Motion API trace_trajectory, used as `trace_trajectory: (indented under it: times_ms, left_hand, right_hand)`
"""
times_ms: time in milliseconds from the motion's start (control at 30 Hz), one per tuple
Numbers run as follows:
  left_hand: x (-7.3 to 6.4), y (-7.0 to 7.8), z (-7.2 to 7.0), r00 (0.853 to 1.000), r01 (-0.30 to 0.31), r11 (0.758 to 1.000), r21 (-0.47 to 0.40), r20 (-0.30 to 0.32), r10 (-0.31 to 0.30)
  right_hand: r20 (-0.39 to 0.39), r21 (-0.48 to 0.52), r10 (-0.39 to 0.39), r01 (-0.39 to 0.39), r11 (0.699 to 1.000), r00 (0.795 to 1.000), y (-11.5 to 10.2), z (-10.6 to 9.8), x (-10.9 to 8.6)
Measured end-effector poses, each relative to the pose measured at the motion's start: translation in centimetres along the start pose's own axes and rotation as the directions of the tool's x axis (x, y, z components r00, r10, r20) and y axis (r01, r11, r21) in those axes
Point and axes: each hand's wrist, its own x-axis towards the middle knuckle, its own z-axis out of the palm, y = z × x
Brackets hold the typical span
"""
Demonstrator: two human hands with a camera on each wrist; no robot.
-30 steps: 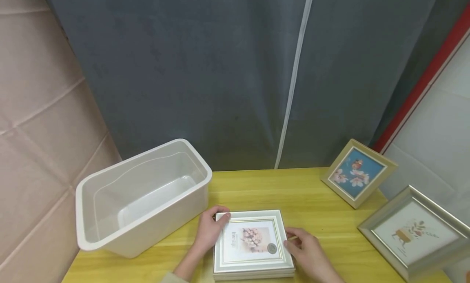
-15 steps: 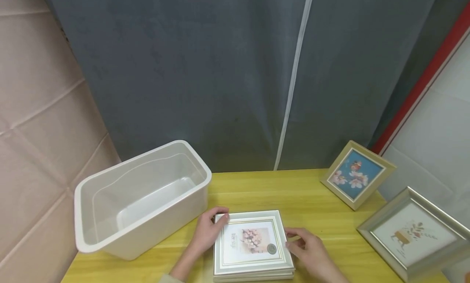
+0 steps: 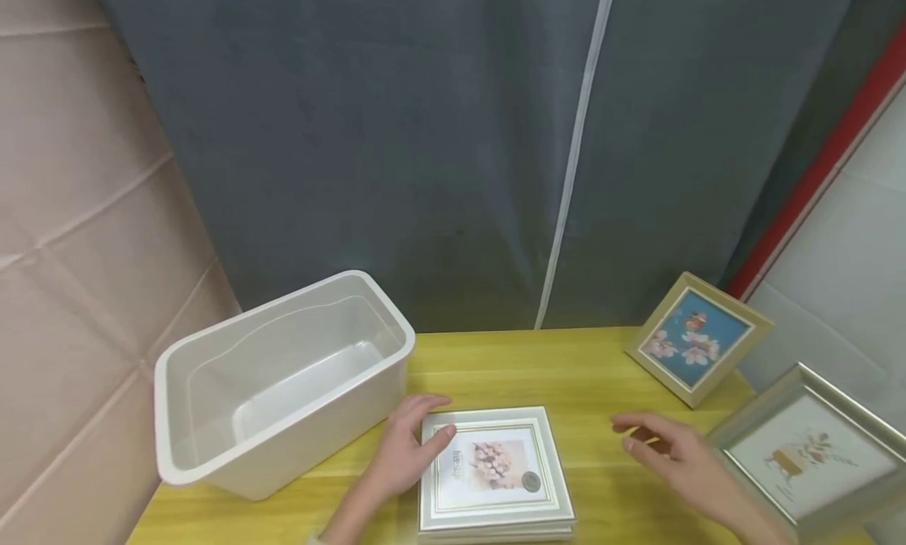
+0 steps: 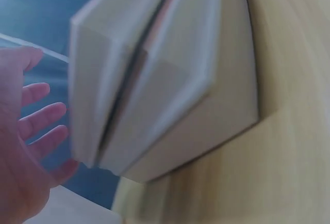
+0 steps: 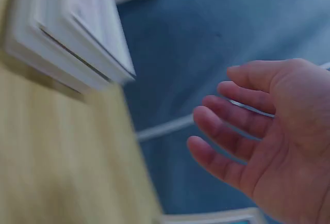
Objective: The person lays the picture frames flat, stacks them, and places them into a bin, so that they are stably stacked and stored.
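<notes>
A low stack of white picture frames point(image 3: 504, 512) lies at the front middle of the table in the head view; the top one shows pink flowers. My left hand point(image 3: 402, 454) is at the stack's left edge, thumb over the rim and fingers relaxed. In the left wrist view, the left hand point(image 4: 23, 131) has its fingers spread beside the stacked frames point(image 4: 165, 79). My right hand point(image 3: 683, 462) hovers off to the right of the stack, holding nothing. Its loosely bent fingers show in the right wrist view, with the stack point(image 5: 67, 33) well apart from them.
A deep pale plastic bin point(image 3: 290, 431) stands at the left. A tan frame with a blue flower picture point(image 3: 690, 336) stands at the back right, and a larger silver frame point(image 3: 807, 451) nearer. A dark curtain point(image 3: 396, 152) hangs behind the table point(image 3: 517, 364).
My right hand has left the stack's right edge and moved right, towards the silver frame. The left hand's grip at the left edge has loosened. The stack lies about where it was.
</notes>
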Motion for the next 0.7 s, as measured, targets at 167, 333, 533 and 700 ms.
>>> trace_trajectory:
  times_ms: [167, 333, 533, 700]
  left_hand:
    - [-0.2, 0.9, -0.6, 0.989, -0.147, 0.987, 0.059, -0.019, 0.148]
    - [-0.7, 1.9, -1.4, 0.978, -0.205, 0.979, 0.019, -0.019, 0.206]
    - [-0.9, 2.8, -2.4, 0.97, -0.242, 0.97, -0.031, -0.022, 0.242]
    - [-1.2, 3.1, -3.0, 0.973, -0.228, 0.973, -0.024, -0.024, 0.228]
  right_hand:
    - [-0.169, -0.218, -0.059, 0.021, 0.976, 0.984, -0.8, -5.1, -0.4]
    - [-0.249, -0.452, -0.142, 0.015, 0.892, 0.958, -0.1, -9.9, -1.1]
    - [-0.312, -0.584, -0.223, -0.002, 0.812, 0.924, 3.6, -14.1, -1.2]
    - [-0.383, -0.61, -0.329, 0.031, 0.792, 0.863, 7.4, -15.7, -1.9]
